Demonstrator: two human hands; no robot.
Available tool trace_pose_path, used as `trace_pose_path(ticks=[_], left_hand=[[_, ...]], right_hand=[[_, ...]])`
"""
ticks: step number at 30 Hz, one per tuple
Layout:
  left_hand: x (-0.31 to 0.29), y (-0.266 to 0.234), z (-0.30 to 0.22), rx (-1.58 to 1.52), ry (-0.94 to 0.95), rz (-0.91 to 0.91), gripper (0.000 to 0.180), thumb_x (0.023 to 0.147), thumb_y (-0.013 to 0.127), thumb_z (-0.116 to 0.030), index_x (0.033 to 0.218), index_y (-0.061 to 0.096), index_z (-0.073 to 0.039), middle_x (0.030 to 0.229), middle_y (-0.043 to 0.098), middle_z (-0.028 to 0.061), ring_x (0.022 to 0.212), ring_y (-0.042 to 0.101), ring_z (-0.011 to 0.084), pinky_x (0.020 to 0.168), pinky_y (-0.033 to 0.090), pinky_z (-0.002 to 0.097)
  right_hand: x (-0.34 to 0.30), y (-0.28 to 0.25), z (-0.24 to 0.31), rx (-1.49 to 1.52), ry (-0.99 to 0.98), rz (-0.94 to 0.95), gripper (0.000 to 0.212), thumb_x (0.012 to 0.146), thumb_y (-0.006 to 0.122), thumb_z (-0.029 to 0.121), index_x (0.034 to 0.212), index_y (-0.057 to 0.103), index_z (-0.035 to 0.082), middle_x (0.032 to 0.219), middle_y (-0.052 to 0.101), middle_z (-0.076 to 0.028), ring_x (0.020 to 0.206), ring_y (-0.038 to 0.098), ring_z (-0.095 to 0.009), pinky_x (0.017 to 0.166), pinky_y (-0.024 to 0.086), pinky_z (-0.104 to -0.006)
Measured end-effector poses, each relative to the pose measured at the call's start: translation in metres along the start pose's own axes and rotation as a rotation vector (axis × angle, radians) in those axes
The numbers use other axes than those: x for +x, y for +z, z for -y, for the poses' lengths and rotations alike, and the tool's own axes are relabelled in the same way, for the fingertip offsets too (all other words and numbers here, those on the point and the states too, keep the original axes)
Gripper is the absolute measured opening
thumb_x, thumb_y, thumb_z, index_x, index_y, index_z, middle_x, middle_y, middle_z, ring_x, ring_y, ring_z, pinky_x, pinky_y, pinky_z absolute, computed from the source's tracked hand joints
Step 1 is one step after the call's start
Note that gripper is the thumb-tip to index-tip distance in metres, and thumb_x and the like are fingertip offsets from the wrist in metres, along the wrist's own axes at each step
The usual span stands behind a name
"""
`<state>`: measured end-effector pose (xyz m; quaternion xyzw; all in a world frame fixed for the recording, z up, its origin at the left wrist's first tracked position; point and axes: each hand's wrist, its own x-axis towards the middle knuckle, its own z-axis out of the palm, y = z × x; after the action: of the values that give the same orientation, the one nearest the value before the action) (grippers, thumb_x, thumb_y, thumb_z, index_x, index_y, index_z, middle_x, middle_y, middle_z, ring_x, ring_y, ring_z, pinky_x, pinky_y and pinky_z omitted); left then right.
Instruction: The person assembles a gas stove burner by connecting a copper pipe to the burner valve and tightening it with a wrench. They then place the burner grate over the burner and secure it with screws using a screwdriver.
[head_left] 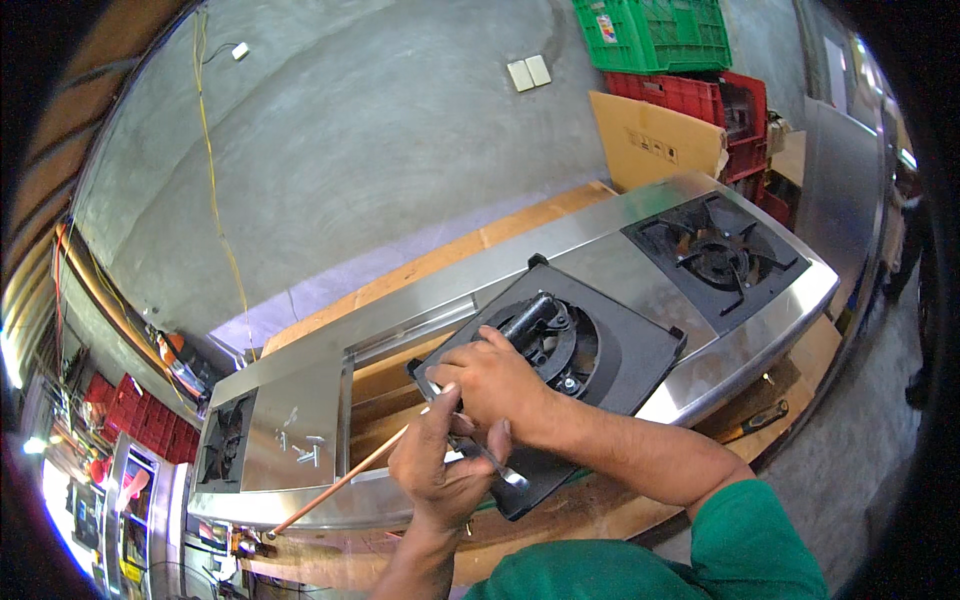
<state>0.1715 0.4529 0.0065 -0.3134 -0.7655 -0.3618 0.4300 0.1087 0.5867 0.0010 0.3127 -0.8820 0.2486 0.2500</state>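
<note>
A black square burner plate lies tilted across the steel stove top, with a round black cast burner set in its middle. My right hand rests over the near left side of this plate, its fingers curled beside the burner; whatever they grip is hidden. Just below it, my left hand is closed on a slim silver tool that looks like a wrench, one shiny end showing past the fingers. A copper-coloured pipe slants up toward my left hand from the stove's front.
Several small bolts lie on the steel stove top. Burners sit at its left and right. A hammer-like tool lies on the lower board. Behind stand a cardboard box and green and red crates.
</note>
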Motion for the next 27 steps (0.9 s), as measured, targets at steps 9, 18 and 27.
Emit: trace_pose_path(ticks=[9, 18, 27], left_hand=[[-0.004, 0.002, 0.001, -0.105, 0.123, 0.07, 0.076, 0.067, 0.091, -0.023, 0.131, 0.056, -0.003, 0.098, 0.065, 0.0141, 0.089, 0.064, 0.0268, 0.075, 0.052, 0.0401], [0.013, -0.044, 0.037, -0.265, 0.24, 0.592, 0.061, 0.079, 0.08, -0.026, 0.134, 0.059, -0.011, 0.112, 0.066, 0.013, 0.104, 0.063, 0.0346, 0.09, 0.05, 0.0439], [0.021, -0.075, 0.001, -0.294, 0.364, 0.23, 0.065, 0.072, 0.075, -0.012, 0.135, 0.058, -0.014, 0.13, 0.063, 0.0069, 0.126, 0.054, 0.027, 0.106, 0.038, 0.0476]], right_hand=[[-0.001, 0.006, -0.004, -0.069, -0.056, -0.033, 0.048, 0.084, 0.063, 0.029, 0.129, 0.06, 0.014, 0.122, 0.065, -0.011, 0.119, 0.057, -0.03, 0.11, 0.03, -0.0579], [-0.014, 0.005, 0.008, -0.262, -0.126, -0.003, 0.065, 0.093, 0.054, 0.031, 0.154, 0.034, 0.021, 0.145, 0.044, -0.016, 0.133, 0.042, -0.037, 0.111, 0.022, -0.0638], [-0.02, -0.015, 0.038, -0.078, -0.336, -0.188, 0.028, 0.088, 0.068, 0.017, 0.113, 0.064, 0.004, 0.133, 0.056, -0.014, 0.127, 0.051, -0.032, 0.106, 0.042, -0.0409]])
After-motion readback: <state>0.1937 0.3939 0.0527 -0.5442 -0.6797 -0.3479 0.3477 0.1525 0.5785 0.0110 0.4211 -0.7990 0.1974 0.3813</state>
